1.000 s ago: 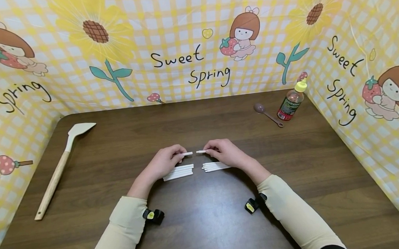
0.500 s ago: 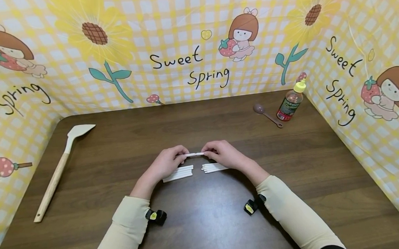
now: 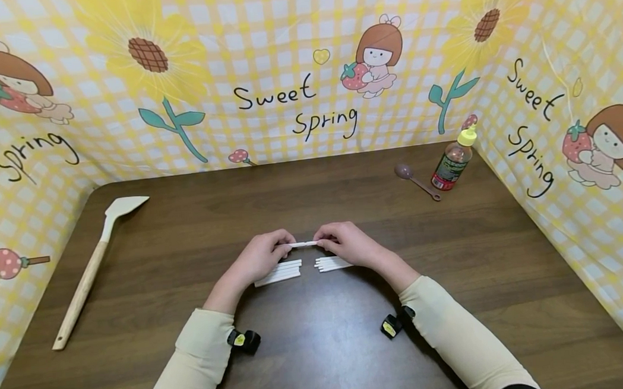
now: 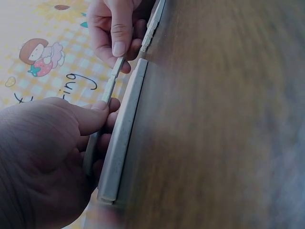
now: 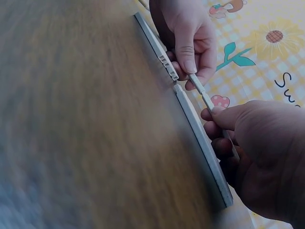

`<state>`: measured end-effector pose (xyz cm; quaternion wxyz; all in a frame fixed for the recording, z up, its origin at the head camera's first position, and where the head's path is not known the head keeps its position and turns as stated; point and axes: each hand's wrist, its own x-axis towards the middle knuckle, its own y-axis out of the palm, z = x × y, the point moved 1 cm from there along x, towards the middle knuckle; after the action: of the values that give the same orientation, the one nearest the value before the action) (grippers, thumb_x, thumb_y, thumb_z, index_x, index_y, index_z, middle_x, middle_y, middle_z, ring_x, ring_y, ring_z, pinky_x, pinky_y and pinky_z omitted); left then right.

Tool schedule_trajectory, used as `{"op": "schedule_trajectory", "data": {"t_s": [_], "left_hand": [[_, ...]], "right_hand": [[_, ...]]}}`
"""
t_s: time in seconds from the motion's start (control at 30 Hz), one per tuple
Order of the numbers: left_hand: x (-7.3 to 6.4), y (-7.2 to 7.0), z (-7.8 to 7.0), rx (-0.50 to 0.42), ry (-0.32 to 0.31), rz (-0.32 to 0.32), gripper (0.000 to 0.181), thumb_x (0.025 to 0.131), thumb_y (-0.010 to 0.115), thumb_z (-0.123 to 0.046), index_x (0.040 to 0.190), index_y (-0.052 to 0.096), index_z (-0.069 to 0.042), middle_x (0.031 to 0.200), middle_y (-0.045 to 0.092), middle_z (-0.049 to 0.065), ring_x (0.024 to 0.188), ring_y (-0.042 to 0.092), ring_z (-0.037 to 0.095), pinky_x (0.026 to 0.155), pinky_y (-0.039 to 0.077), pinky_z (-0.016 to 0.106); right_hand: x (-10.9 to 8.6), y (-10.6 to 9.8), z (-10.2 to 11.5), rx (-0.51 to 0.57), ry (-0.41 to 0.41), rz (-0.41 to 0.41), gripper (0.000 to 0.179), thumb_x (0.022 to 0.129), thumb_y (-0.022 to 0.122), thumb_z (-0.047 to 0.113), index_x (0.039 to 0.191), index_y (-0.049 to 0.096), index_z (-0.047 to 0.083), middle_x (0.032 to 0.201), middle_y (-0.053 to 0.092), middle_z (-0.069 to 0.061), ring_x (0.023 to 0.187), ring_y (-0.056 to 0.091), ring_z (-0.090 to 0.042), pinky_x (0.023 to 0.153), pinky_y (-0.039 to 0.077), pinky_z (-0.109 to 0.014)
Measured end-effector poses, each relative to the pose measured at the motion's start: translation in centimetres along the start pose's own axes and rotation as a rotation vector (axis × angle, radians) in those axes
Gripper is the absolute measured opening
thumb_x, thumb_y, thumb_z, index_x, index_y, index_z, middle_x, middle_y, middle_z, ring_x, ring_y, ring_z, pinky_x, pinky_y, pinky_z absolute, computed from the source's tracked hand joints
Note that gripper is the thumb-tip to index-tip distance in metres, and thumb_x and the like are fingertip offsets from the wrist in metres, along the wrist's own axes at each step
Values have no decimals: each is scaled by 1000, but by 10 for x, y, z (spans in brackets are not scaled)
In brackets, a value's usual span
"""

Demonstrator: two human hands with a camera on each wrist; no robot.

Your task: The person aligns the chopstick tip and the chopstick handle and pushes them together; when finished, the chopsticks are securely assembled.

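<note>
Between thumb and fingers my left hand (image 3: 260, 256) pinches a thin white stick (image 4: 109, 90). My right hand (image 3: 349, 243) likewise pinches a second white stick (image 5: 195, 82). The two lie in one line with their narrower, stepped ends meeting between the hands, close over the table. Most of each stick is hidden by the fingers. Just below the left hand lies a row of several white sticks (image 3: 280, 272). A similar row (image 3: 332, 264) lies below the right hand, partly covered by it, with a small gap between the rows.
On the brown table (image 3: 321, 348), a white spatula (image 3: 88, 270) with a wooden handle lies at the left. A purple spoon (image 3: 418, 182) and a yellow-capped bottle (image 3: 451, 162) are at the back right. Yellow checked cloth (image 3: 270, 42) walls the back and sides.
The hands have come together, so the two stick ends, apart a second ago, now meet. Since half a second ago the hands have barely moved. Both rows stay in place.
</note>
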<state>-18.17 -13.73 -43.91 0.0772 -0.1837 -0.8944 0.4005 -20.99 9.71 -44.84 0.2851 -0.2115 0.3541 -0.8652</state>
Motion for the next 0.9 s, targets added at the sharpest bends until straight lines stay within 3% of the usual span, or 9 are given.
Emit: {"op": "schedule_trajectory", "data": {"t_s": [0.9], "left_hand": [[1,4,0,8,21,-21,8,100,61,-7,102,68,-10,78,61,-4,74,56,14,74,46,37]], "right_hand": [[-1,2,1,-5,1,-19,8,98,66,10,100,74,9,91,71,2,82,61,-8,77,50,-28]]}}
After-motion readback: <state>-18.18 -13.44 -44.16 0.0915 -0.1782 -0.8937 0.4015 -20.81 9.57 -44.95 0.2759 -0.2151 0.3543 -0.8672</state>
